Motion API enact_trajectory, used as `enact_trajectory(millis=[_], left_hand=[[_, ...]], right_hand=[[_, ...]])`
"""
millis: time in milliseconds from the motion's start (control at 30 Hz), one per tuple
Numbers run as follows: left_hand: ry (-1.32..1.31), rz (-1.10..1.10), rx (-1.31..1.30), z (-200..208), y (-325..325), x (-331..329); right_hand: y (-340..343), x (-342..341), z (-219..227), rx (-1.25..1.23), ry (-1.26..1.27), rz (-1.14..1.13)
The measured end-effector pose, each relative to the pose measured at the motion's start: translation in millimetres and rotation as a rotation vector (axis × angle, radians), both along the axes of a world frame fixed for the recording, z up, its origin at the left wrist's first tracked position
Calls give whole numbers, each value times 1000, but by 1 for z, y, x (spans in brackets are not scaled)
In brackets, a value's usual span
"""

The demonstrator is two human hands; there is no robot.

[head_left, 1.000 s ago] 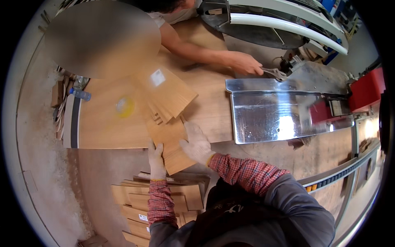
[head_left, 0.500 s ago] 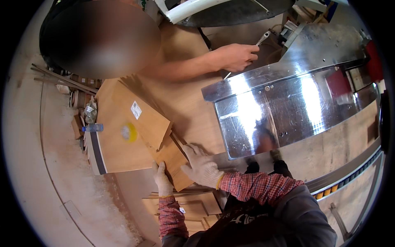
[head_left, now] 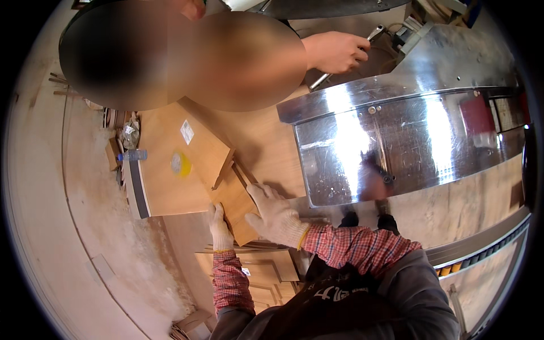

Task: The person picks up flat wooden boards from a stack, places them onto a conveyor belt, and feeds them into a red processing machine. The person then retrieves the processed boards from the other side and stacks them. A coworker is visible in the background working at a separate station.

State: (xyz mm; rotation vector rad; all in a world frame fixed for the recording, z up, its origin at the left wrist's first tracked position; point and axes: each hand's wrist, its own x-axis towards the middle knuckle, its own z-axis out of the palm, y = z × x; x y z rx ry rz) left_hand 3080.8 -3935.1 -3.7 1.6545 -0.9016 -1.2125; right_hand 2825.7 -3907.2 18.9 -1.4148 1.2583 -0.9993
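Tan rectangular wooden panel [head_left: 236,205] lies partly beneath a white-labelled tan wooden board [head_left: 203,148]; we find the cream-gloved left hand [head_left: 221,229] at its left edge, finger closure indeterminable, the cream-gloved right hand [head_left: 279,216] opposite, thumb spread from fingers.

Desk [head_left: 269,127]: board stack [head_left: 208,148] left of centre, tape roll [head_left: 181,164] left of the stack, bottle [head_left: 134,154] at the left edge. Lower board [head_left: 241,212] juts from under the stack toward the wearer; left hand [head_left: 220,228] at its left side, right hand [head_left: 277,218] at its right. Machine plate [head_left: 405,147] right of desk. Co-worker's hand [head_left: 340,52] with wrench [head_left: 375,33] beyond the plate. Second board pile [head_left: 263,266] nearer the wearer than the desk.
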Motion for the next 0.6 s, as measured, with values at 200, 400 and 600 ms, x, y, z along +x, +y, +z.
enact_trajectory(millis=[200, 400, 600], left_hand=[[35, 13, -30, -11, 2, 7], [5, 3, -34, -18, -2, 13], [-209, 8, -73, -15, -9, 19]], right_hand=[[-19, -1, 15, -56, -160, -259], [-94, -24, 36, 110, -79, -255], [-150, -51, 76, 366, -22, 118]])
